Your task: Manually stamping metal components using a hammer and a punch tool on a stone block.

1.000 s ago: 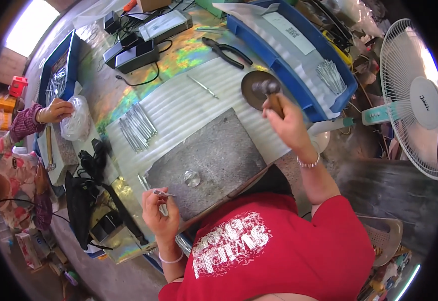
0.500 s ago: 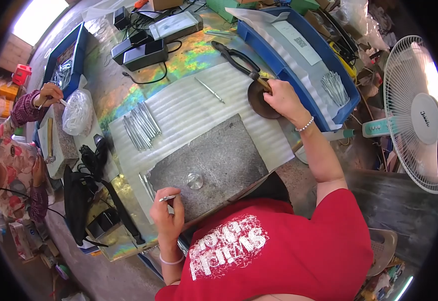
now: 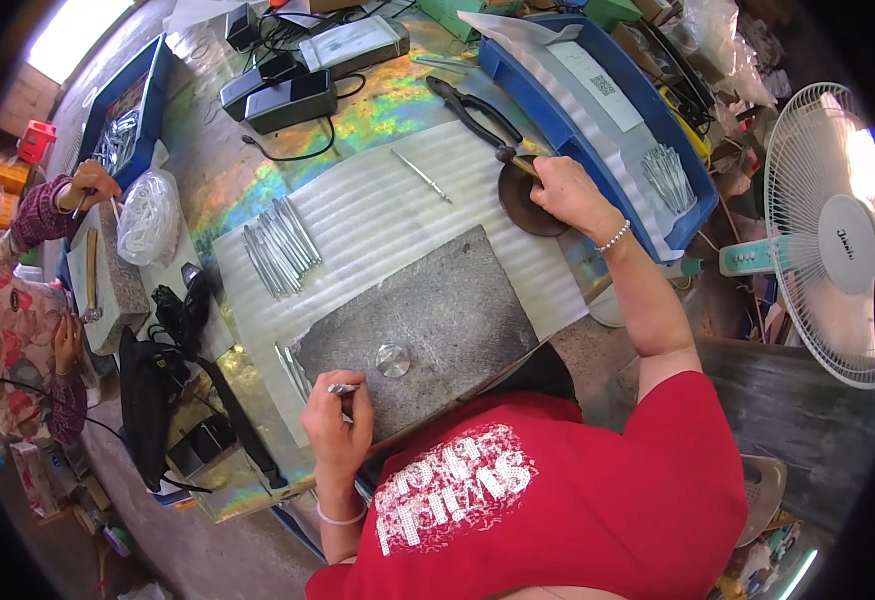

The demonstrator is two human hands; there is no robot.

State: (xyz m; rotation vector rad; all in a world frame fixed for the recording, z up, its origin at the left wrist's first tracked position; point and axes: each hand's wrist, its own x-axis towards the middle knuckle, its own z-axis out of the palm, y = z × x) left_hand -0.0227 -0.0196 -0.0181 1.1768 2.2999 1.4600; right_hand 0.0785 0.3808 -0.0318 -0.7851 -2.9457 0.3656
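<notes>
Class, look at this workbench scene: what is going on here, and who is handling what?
A person in a red shirt works at a bench. The left hand holds a small silvery metal piece at the edge of a grey stone slab, beside a small round metal disc. The right hand grips a thin tool over a dark round dish. Loose metal rods lie on white corrugated sheet. Another person's hand works at far left.

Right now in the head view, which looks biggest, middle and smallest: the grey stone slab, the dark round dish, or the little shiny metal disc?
1. Grey stone slab
2. Dark round dish, partly hidden under the right hand
3. Little shiny metal disc
</notes>
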